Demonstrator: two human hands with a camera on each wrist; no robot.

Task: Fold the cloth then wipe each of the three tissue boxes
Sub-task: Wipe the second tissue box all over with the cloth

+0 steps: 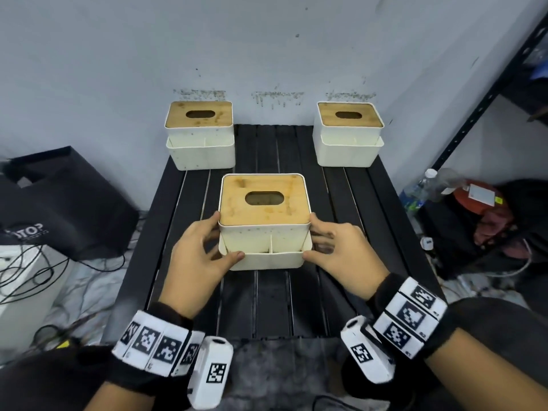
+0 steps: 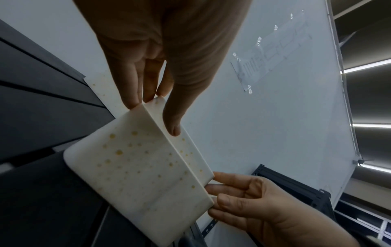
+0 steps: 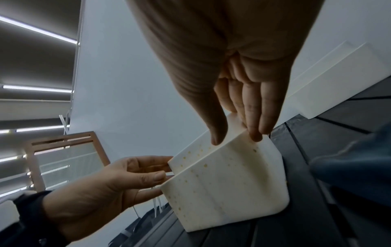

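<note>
Three white tissue boxes with bamboo lids stand on the black slatted table (image 1: 267,304). The near box (image 1: 264,221) sits in the middle between my hands. My left hand (image 1: 219,241) grips its left front corner, thumb on the front tray rim. My right hand (image 1: 311,241) grips the right front corner the same way. The left wrist view shows my left hand (image 2: 155,117) on the yellow-spotted box wall (image 2: 137,167). In the right wrist view my right hand (image 3: 236,139) holds that box (image 3: 228,183). The other boxes stand at the back left (image 1: 200,134) and back right (image 1: 348,133). Mottled grey fabric (image 1: 281,363) lies below the table's front edge.
A black bag (image 1: 59,203) and a white unit with cables (image 1: 17,277) are left of the table. On the right are a water bottle (image 1: 424,188), a red bundle (image 1: 486,215) and a black metal shelf frame (image 1: 489,93). The wall is just behind the far boxes.
</note>
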